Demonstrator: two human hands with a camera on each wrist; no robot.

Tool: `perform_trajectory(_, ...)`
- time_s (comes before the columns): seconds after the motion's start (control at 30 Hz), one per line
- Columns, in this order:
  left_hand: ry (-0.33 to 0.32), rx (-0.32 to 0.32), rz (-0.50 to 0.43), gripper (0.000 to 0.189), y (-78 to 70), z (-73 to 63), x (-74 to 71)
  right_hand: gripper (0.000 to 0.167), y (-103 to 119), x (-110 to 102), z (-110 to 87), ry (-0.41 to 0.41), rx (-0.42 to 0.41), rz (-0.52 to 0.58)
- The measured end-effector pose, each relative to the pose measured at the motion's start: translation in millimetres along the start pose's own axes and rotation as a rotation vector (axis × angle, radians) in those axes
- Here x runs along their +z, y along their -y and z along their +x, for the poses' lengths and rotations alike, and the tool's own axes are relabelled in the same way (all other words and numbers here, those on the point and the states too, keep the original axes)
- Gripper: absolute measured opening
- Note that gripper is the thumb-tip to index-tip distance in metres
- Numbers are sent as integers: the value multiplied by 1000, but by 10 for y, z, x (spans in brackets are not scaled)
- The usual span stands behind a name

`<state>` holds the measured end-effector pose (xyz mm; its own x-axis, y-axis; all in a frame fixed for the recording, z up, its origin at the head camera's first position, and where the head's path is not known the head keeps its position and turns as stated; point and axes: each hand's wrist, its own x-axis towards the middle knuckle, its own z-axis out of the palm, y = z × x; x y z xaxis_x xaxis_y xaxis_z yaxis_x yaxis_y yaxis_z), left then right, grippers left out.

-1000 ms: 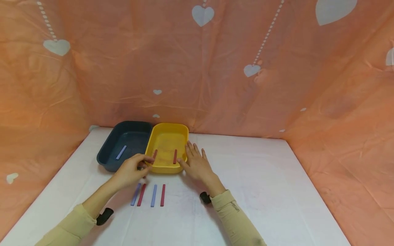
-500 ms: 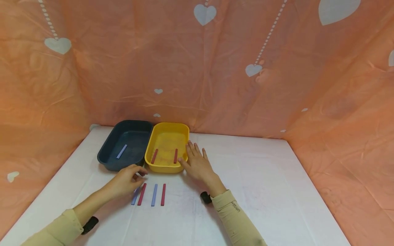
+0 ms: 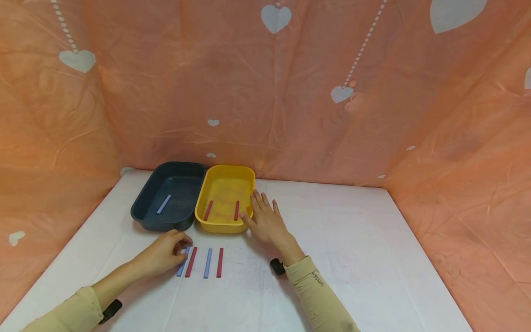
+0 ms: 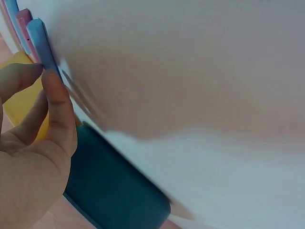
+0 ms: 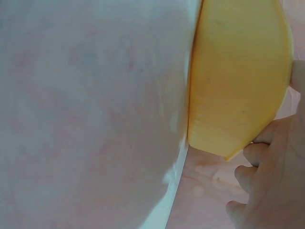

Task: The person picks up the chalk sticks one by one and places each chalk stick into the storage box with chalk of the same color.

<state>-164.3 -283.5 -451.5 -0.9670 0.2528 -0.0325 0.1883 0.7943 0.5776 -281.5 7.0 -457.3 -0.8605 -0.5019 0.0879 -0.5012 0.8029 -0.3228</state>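
My left hand [image 3: 162, 253] has come down over the far end of the leftmost blue stick [image 3: 180, 269], its thumb and forefinger curled close together there. In the left wrist view, the fingertips [image 4: 46, 72] overlap that blue stick [image 4: 42, 43]; I cannot tell whether they pinch it. To its right lie a red stick [image 3: 191, 263], another blue stick [image 3: 208, 263] and another red stick [image 3: 220, 263], roughly in a row. My right hand [image 3: 268, 222] rests with fingers spread against the right side of the yellow tray [image 3: 224, 228], thumb at its near rim.
A dark blue tray [image 3: 145, 223] stands left of the yellow one, with a blue stick [image 3: 163, 204] inside. Two red sticks [image 3: 237, 210] lie in the yellow tray. White table [image 3: 352, 253] stretches right; an orange cloth with hearts [image 3: 232, 83] hangs behind.
My left hand has moved from the yellow tray's near left edge down and left to the leftmost blue stick, letting go of a red stick now lying in that tray. My right hand stays put.
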Motion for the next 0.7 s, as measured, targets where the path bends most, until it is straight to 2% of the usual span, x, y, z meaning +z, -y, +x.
perform_trajectory(0.23,34,-60,-21,26,-17,4,1,78,-11,-2,-9,2,-2,9)
perform_trajectory(0.47,37,-68,-31,27,-27,12,24,78,-8,6,-15,6,-1,6)
perform_trajectory(0.7,38,-105,-48,26,-36,38,32,78,3,-19,-22,-3,-7,11)
